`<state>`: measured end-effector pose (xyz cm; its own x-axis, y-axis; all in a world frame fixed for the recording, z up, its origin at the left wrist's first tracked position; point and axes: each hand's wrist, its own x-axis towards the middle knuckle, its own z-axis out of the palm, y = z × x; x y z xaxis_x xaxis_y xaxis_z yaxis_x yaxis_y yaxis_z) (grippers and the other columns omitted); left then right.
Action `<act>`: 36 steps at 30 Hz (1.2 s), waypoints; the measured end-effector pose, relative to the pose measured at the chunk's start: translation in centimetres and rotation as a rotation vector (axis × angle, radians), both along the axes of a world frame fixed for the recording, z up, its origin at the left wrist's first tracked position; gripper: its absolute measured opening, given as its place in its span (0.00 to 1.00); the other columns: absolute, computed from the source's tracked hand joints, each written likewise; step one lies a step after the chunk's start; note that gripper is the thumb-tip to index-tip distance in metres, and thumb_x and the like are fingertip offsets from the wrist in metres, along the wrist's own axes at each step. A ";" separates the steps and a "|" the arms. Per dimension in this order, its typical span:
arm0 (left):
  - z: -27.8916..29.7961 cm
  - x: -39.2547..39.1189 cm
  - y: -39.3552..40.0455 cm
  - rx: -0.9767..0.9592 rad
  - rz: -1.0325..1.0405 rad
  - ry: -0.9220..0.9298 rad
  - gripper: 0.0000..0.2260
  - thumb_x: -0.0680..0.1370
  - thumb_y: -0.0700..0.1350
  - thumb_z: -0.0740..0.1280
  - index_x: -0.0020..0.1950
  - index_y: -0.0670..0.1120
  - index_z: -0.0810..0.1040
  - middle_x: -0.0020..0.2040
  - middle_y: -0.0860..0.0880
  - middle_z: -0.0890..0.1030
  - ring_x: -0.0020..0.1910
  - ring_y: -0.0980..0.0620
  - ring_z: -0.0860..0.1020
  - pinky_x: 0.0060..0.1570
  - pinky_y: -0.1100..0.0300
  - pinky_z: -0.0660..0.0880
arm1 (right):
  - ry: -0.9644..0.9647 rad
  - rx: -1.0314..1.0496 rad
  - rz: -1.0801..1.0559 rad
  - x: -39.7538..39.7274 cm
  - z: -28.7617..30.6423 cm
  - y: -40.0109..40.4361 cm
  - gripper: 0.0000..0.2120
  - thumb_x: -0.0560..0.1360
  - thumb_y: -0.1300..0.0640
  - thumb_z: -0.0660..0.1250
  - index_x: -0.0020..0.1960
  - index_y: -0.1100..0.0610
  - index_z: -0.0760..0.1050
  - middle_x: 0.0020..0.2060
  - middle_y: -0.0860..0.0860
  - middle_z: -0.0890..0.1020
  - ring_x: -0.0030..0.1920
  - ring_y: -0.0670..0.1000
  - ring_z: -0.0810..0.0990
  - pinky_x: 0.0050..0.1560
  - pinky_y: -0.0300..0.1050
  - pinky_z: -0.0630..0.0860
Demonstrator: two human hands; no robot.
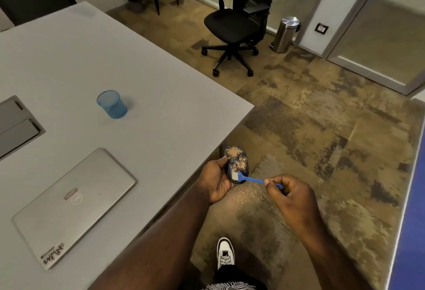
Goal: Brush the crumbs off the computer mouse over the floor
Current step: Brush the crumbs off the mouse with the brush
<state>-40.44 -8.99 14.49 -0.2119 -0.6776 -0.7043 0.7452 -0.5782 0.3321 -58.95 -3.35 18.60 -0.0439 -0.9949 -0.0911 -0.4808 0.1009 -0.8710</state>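
A dark computer mouse [236, 160], speckled with tan crumbs, is held in my left hand [217, 180] just past the table's right edge, above the floor. My right hand [291, 194] pinches a small blue brush [249, 178] by its handle. The pale bristles touch the near end of the mouse. A scatter of crumbs [249, 194] shows below the mouse, over the brown carpet.
A grey table [138, 82] fills the left side, carrying a closed silver laptop [76, 204] and a blue mesh cup [112, 104]. A black office chair [236, 22] and a steel bin [286, 34] stand further off. My white shoe [225, 253] is on the carpet below.
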 end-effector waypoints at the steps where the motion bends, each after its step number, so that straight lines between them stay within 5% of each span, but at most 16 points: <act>1: 0.0 -0.6 -0.2 0.002 -0.009 -0.009 0.16 0.84 0.44 0.51 0.53 0.37 0.76 0.43 0.40 0.86 0.46 0.44 0.83 0.48 0.49 0.79 | 0.013 -0.008 0.008 -0.4 -0.1 -0.3 0.05 0.75 0.59 0.72 0.41 0.53 0.83 0.23 0.43 0.77 0.21 0.41 0.68 0.21 0.32 0.62; 4: -0.2 -2.7 -1.0 0.013 -0.027 -0.010 0.17 0.84 0.45 0.51 0.53 0.37 0.76 0.41 0.41 0.86 0.39 0.46 0.85 0.42 0.50 0.80 | 0.035 -0.015 0.034 -1.9 -0.5 -1.2 0.05 0.75 0.56 0.72 0.40 0.53 0.83 0.24 0.46 0.76 0.22 0.41 0.68 0.23 0.35 0.63; 8: -0.5 -5.0 -2.4 -0.004 -0.050 -0.008 0.17 0.84 0.45 0.51 0.61 0.36 0.75 0.48 0.40 0.84 0.48 0.44 0.81 0.53 0.47 0.78 | 0.087 -0.018 0.006 -4.3 -1.1 -2.4 0.05 0.75 0.51 0.71 0.41 0.50 0.82 0.23 0.46 0.76 0.21 0.42 0.67 0.22 0.37 0.62; 15: -0.5 -7.9 -3.8 0.015 -0.084 -0.010 0.18 0.84 0.44 0.52 0.66 0.36 0.71 0.56 0.37 0.80 0.55 0.40 0.79 0.56 0.46 0.75 | 0.199 -0.042 -0.209 -8.8 -1.6 -4.9 0.06 0.75 0.51 0.70 0.39 0.48 0.80 0.24 0.35 0.77 0.21 0.39 0.72 0.17 0.31 0.60; 18: -0.5 -8.7 -4.1 0.016 -0.083 -0.011 0.18 0.83 0.44 0.52 0.66 0.36 0.71 0.57 0.37 0.79 0.58 0.40 0.78 0.60 0.45 0.73 | 0.258 -0.054 -0.289 -10.6 -1.8 -5.6 0.07 0.75 0.52 0.70 0.41 0.52 0.82 0.20 0.45 0.75 0.22 0.37 0.73 0.18 0.30 0.63; 22: -0.5 -9.3 -4.3 0.026 -0.078 -0.016 0.17 0.83 0.44 0.52 0.66 0.36 0.71 0.63 0.36 0.77 0.65 0.39 0.75 0.60 0.45 0.73 | 0.156 -0.056 -0.299 -12.1 -1.5 -5.6 0.08 0.75 0.53 0.71 0.37 0.52 0.80 0.21 0.41 0.75 0.20 0.41 0.69 0.18 0.32 0.60; 26: -0.7 -9.6 -4.6 0.034 -0.074 -0.030 0.17 0.83 0.45 0.52 0.64 0.37 0.72 0.49 0.40 0.84 0.49 0.43 0.82 0.48 0.47 0.79 | -0.034 -0.010 -0.141 -11.0 -1.4 -4.2 0.06 0.74 0.56 0.72 0.38 0.52 0.82 0.20 0.42 0.73 0.19 0.41 0.64 0.19 0.34 0.60; 29: -0.8 -10.0 -4.7 0.040 -0.073 -0.032 0.16 0.83 0.45 0.52 0.58 0.37 0.75 0.43 0.41 0.86 0.43 0.45 0.84 0.44 0.47 0.80 | 0.044 0.007 -0.145 -10.9 -1.9 -3.9 0.06 0.74 0.56 0.72 0.38 0.52 0.82 0.20 0.42 0.75 0.19 0.41 0.66 0.20 0.34 0.60; 33: -0.6 -10.3 -4.9 0.028 -0.080 -0.005 0.17 0.83 0.44 0.52 0.65 0.37 0.71 0.61 0.37 0.79 0.62 0.40 0.77 0.60 0.45 0.74 | 0.141 0.008 -0.293 -12.4 -2.1 -4.4 0.07 0.75 0.53 0.71 0.38 0.50 0.81 0.22 0.39 0.76 0.19 0.42 0.69 0.17 0.33 0.60; 36: -0.3 -10.4 -4.9 0.017 -0.085 -0.006 0.17 0.84 0.44 0.51 0.67 0.37 0.70 0.61 0.38 0.78 0.57 0.42 0.79 0.55 0.45 0.75 | 0.000 -0.009 -0.216 -12.7 -1.8 -4.2 0.06 0.74 0.52 0.70 0.39 0.49 0.81 0.20 0.43 0.75 0.18 0.41 0.66 0.17 0.35 0.60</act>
<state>-50.88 -13.93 14.17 -0.2641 -0.6455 -0.7167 0.6912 -0.6449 0.3261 -71.62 -7.51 16.77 -0.2565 -0.9630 -0.0823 -0.4485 0.1940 -0.8725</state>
